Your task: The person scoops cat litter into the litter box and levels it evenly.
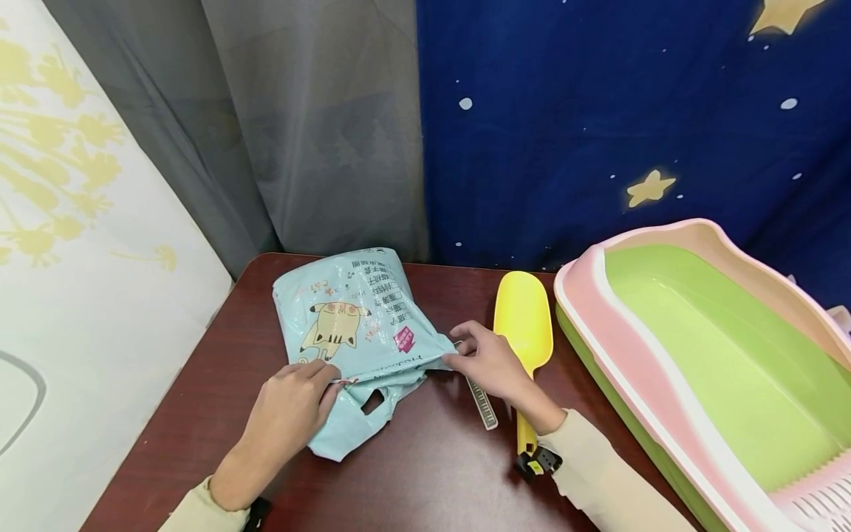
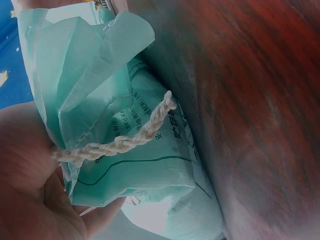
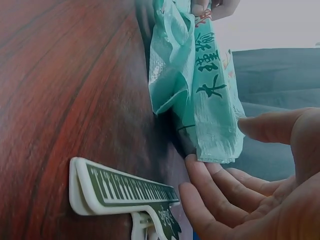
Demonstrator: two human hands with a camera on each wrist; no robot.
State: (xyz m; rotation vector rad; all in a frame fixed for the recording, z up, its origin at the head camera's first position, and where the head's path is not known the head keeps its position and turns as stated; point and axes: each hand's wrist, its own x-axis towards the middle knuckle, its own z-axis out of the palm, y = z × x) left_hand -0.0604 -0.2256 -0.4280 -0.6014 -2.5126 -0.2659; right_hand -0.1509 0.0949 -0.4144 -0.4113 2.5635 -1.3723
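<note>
A light-blue plastic bag [image 1: 346,310] with a cartoon cat and printed characters lies on the table, its full part toward the back. Its near end is folded over, and a flap with a handle hole [image 1: 374,401] hangs toward the front. My left hand [image 1: 292,403] grips the fold at its left end. At the fold's right corner my right hand [image 1: 492,362] pinches the bag, thumb on one side and fingers on the other. A braided cord [image 2: 120,145] crosses the bag in the left wrist view. The bag's contents are hidden.
A green-and-white sealing clip [image 3: 130,190] lies on the table below my right hand. A yellow scoop [image 1: 521,318] lies partly under my right wrist. The pink-and-green litter box [image 1: 578,288] stands to the right. Curtains [image 1: 332,148] hang behind the table, and a white patterned surface [image 1: 80,258] borders the left.
</note>
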